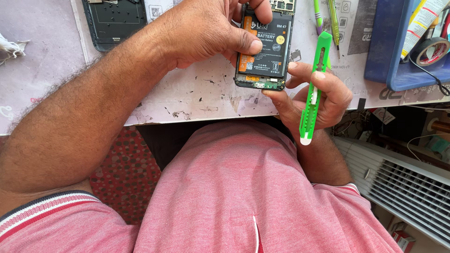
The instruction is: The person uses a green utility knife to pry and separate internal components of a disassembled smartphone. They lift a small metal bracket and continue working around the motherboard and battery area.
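Note:
An opened phone (264, 51) with its back cover off shows a black battery and a green circuit strip at its lower end. My left hand (206, 30) grips it from the left, thumb pressed on the battery. My right hand (313, 96) holds a green utility knife (314, 86) upright across its palm, while its fingers touch the phone's lower right corner. The phone hangs just above the worn white worktop (197, 93).
A dark phone back cover (112, 23) lies at the top left. Green pens (328, 18) lie right of the phone. A blue tray (398, 51) holds a tape roll (431, 50) and a tube. A white slatted appliance (403, 187) stands low right.

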`<state>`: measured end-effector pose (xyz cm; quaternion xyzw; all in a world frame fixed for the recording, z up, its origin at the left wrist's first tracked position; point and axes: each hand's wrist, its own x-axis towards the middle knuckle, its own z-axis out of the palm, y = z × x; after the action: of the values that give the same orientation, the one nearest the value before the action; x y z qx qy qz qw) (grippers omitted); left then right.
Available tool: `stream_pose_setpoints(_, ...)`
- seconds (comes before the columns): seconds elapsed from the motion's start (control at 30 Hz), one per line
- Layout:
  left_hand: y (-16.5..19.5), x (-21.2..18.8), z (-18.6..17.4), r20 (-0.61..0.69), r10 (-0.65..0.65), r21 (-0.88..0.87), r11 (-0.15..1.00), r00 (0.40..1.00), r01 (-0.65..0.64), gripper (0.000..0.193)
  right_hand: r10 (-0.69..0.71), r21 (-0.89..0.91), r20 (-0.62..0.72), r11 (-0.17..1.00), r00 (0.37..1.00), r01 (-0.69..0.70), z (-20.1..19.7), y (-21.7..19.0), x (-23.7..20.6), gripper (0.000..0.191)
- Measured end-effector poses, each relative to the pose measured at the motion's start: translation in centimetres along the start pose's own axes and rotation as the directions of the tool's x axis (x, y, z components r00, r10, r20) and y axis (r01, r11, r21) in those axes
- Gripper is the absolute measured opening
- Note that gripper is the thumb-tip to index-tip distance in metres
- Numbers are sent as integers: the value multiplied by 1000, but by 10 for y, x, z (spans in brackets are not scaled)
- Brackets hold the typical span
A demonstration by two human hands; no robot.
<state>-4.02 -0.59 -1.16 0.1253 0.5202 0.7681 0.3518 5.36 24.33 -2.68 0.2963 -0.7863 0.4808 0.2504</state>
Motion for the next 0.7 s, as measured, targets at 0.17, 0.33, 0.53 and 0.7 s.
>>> stream_pose_setpoints(0.17, 0, -1, 0, 6, 16, -10, 1000, 1000, -16, 35, 8, 2, -3, 1000, 1000, -8, 1, 0, -1, 70)
stream_pose_setpoints(0.33, 0, 0, 0, 7, 20, -17, 1000, 1000, -20, 35, 19, 1, 1, 1000, 1000, -19, 0, -1, -1, 71)
stream_pose_setpoints(0.53, 0, 0, 0, 0, 31, 6, 999, 1000, -31, 35, 13, -7, 14, 1000, 1000, -13, -1, -1, 0, 71)
stream_pose_setpoints(0.7, 2, -1, 0, -10, 35, 32, 999, 999, -34, 35, 18, -5, 34, 1000, 999, -18, -2, -2, 2, 73)
